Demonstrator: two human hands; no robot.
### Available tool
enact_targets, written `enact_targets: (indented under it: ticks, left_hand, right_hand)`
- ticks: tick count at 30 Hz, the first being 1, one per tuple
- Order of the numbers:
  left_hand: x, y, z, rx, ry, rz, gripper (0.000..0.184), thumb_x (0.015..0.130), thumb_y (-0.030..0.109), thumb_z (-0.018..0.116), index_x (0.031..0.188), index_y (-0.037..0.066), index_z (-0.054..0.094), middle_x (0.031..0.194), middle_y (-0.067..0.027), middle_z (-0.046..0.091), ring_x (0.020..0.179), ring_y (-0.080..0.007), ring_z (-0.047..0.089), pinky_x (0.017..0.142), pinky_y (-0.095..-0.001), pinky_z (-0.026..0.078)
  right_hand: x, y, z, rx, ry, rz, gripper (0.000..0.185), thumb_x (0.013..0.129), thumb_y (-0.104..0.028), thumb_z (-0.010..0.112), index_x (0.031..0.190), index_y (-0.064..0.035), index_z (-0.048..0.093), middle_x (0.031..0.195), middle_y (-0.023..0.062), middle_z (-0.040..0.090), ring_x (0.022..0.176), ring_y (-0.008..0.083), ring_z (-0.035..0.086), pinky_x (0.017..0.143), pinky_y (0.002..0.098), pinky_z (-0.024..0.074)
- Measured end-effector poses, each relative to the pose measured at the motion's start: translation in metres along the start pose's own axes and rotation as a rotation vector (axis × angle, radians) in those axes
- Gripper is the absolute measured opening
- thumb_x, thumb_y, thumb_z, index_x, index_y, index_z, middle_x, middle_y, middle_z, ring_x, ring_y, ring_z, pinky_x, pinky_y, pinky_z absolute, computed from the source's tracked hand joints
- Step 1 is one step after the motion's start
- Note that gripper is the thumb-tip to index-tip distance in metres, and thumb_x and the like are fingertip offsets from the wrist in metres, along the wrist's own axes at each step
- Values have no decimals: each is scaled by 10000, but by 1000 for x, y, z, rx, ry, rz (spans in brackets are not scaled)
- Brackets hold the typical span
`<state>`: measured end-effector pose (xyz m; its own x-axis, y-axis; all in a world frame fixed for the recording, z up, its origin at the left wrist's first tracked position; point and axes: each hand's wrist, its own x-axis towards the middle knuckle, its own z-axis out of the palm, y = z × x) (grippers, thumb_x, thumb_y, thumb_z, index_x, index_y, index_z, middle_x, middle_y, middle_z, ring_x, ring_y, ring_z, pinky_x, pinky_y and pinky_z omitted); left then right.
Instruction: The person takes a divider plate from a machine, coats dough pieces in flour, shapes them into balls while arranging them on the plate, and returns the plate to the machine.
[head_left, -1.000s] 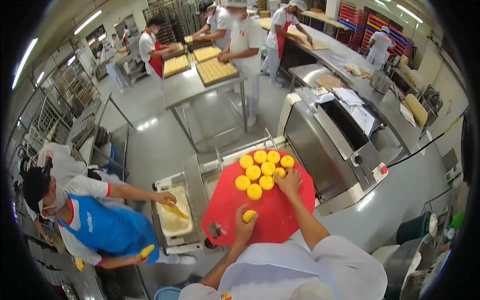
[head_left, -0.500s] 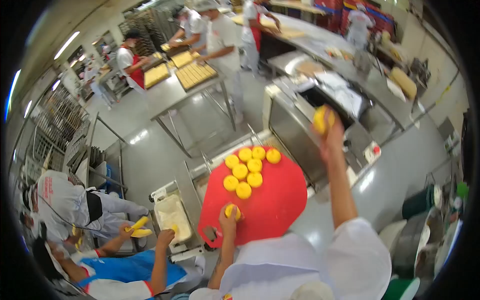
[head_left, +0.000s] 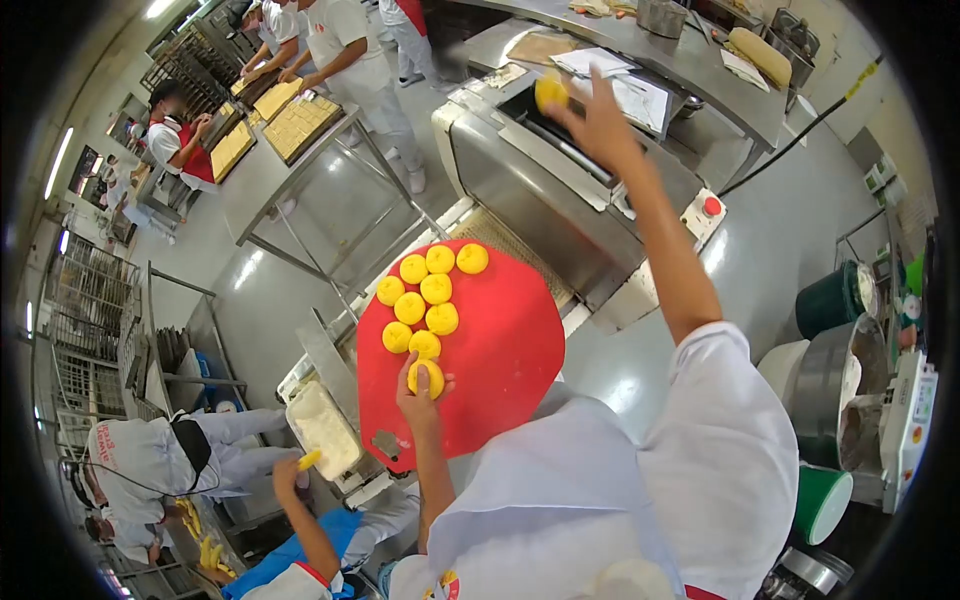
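Observation:
My left hand [head_left: 422, 405] grips a round yellow dough ball [head_left: 426, 378] over the red board [head_left: 490, 350]. Several more yellow dough balls [head_left: 436, 289] sit grouped on the board's far left part. Stretched out over the steel machine [head_left: 530, 170], my right hand [head_left: 600, 130] has its fingers spread. Another yellow dough ball [head_left: 550, 92] is just beyond its fingers, above the machine's dark opening [head_left: 525, 108]; it looks released, slightly blurred.
To the left, a co-worker's hand [head_left: 288, 475] holds a yellow dough piece by a white-filled tub [head_left: 325, 430]. Other people stand at a steel table with trays [head_left: 300, 125]. A red button [head_left: 711, 206] is on the machine's near end. Bins [head_left: 835, 300] stand at right.
My right hand has moved forward over the machine's opening and let go of its dough ball. My left hand, with its dough ball, is nearer the group. The whole view has shifted.

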<state>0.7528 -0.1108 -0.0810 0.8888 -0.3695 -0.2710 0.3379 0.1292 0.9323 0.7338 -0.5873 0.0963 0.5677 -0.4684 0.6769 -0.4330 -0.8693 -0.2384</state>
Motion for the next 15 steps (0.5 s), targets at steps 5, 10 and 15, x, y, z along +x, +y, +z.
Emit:
enact_targets:
  ticks: [5,10,15]
  left_hand:
    - [2,45,98,-151,-294,161,533,1079,273,400,1553,99,229,1518,-196,366,1361,-338,444,1101,-501,413]
    - [3,64,144,17,-278,362,613,1056,338,442,1553,57,220,1555,-204,306,1445,-311,310,1173,-462,284]
    - [59,27,60,816,317,605,799,977,476,557,1550,28,225,1561,-242,278,1474,-356,229,1177,-489,242]
  right_hand:
    - [-147,-107,-27,775,-522,41,668,855,-327,740,1425,-70,505,1385,201,525,1298,322,510,1077,413,408]
    - [-125,-119,-75,850,-386,27,531,819,-270,789,1291,-93,621,1237,154,636,1106,272,640,920,370,519]
    - [-8,-24,-105,433,599,-18,380,886,-216,747,1222,-56,671,1105,122,696,926,202,689,767,292,547]
